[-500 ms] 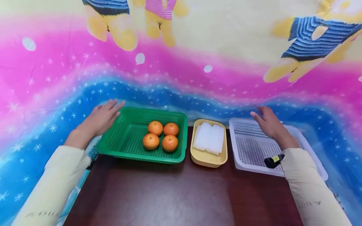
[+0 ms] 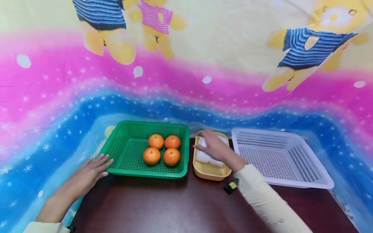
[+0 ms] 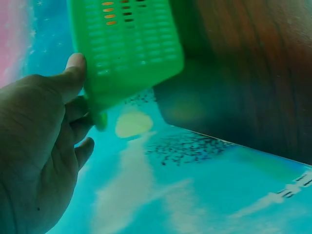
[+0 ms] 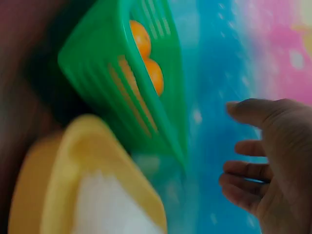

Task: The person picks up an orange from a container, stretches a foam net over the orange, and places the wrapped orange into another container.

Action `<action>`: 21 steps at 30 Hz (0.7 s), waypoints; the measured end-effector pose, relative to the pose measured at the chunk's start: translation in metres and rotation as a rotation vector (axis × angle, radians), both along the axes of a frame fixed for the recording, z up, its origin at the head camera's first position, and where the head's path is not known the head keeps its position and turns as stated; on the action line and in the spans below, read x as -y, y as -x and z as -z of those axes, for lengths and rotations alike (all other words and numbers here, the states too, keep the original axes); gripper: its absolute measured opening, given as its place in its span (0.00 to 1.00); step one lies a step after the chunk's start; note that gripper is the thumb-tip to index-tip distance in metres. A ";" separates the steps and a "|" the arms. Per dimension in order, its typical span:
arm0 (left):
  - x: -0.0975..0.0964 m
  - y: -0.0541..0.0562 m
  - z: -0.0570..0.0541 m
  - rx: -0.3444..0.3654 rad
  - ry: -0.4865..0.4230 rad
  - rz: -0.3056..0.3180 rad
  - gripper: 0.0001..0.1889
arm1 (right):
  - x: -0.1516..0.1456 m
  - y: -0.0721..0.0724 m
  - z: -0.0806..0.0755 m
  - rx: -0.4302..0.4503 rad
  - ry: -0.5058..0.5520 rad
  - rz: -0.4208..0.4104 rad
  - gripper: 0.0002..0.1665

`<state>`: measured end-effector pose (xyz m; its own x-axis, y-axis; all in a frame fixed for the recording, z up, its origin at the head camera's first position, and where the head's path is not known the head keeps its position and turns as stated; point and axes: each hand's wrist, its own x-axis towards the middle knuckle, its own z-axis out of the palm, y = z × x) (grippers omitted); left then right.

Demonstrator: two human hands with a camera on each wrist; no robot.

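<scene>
Basically, the right hand (image 2: 215,147) is over the yellow tray (image 2: 210,174), fingers apart and slightly bent, aimed at about 10 o'clock. Contact with the white netting (image 2: 203,157) below can't be told. Netting lies in the tray, partly hidden by the hand, so its long axis is hard to read; the tray's own long axis runs 12 to 6. Left hand (image 2: 84,178) is at the 8 o'clock corner of the green basket (image 2: 131,150), fingers loosely extended toward 2 o'clock, thumb at the rim; whether it touches is unclear. Green basket sits 9 o'clock of the tray, long axis roughly 9 to 3, with four oranges (image 2: 151,156) in a two-by-two cluster at its 3 o'clock end. White basket (image 2: 268,161) sits 3 o'clock of the tray, long axis about 9 to 3, slightly skewed. All three containers are on the dark surface (image 2: 163,207).
</scene>
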<state>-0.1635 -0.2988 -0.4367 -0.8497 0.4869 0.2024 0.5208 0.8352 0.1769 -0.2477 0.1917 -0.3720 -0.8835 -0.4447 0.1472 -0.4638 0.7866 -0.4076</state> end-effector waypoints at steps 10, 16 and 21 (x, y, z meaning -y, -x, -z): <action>-0.010 0.001 0.002 0.114 -0.047 -0.035 0.27 | 0.092 0.027 0.027 0.139 -0.245 -0.088 0.34; -0.014 0.001 0.001 0.149 -0.058 -0.048 0.27 | 0.118 0.027 0.049 0.137 -0.406 -0.042 0.36; -0.014 0.002 0.003 0.132 -0.061 -0.064 0.25 | 0.135 0.021 0.064 0.103 -0.471 0.002 0.48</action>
